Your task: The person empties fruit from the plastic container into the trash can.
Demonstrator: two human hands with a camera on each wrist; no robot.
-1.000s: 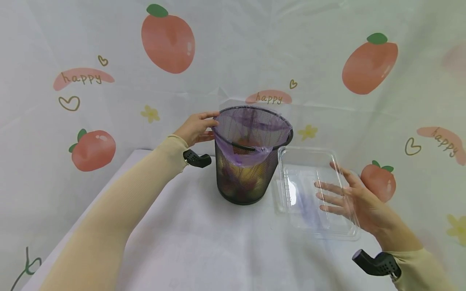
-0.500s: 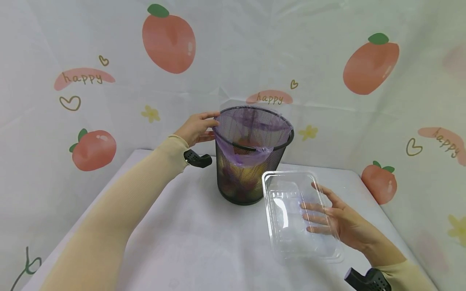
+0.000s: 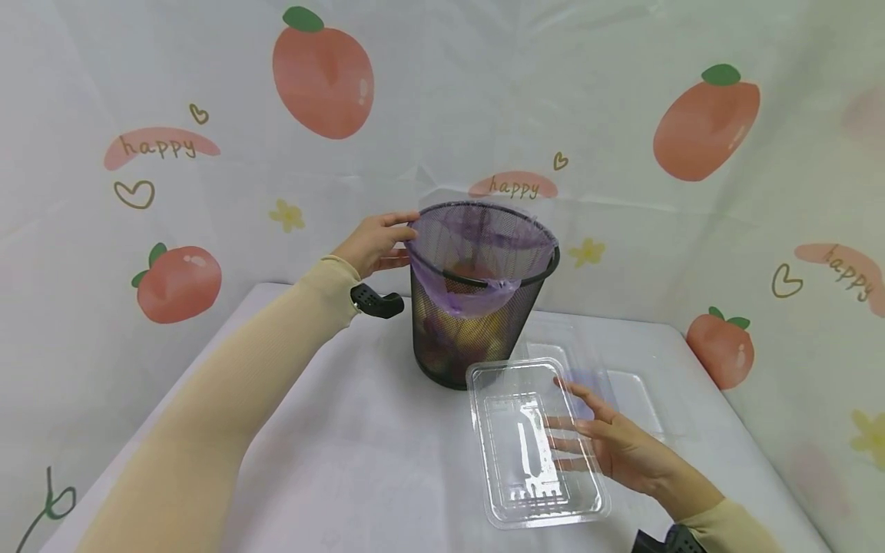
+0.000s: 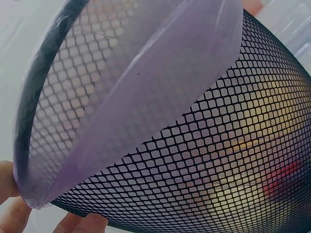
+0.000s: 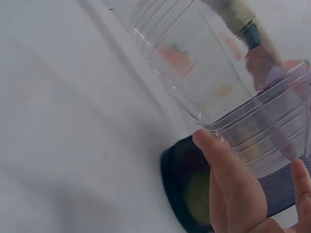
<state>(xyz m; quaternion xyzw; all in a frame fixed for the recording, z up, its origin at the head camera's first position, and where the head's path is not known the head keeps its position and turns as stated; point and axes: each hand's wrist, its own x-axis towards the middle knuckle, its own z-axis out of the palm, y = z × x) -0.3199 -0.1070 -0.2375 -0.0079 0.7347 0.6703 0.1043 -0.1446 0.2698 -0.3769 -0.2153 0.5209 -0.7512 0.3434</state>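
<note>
A black wire-mesh bin [image 3: 501, 322] stands on the table, with a purple plastic bag [image 3: 459, 296] lining it and folded over part of the rim. Round red and yellow contents [image 3: 470, 330] show dimly through the mesh. My left hand [image 3: 376, 244] touches the bin's left side at the rim, fingers lightly bent. In front of the bin, at right, my right hand [image 3: 615, 445] holds a clear plastic container [image 3: 512, 430] by its side. The container's ribbed wall [image 5: 262, 116] lies against my thumb in the right wrist view.
A fainter clear plastic shape [image 3: 636, 395] appears behind the right hand; whether it joins the held container I cannot tell. A white cloth [image 3: 359, 453] covers the table. A printed backdrop [image 3: 429, 92] hangs close behind the bin.
My right hand has brought the clear container left and toward me, from beside the bin to in front of its lower right. The left hand and bin have stayed put.
</note>
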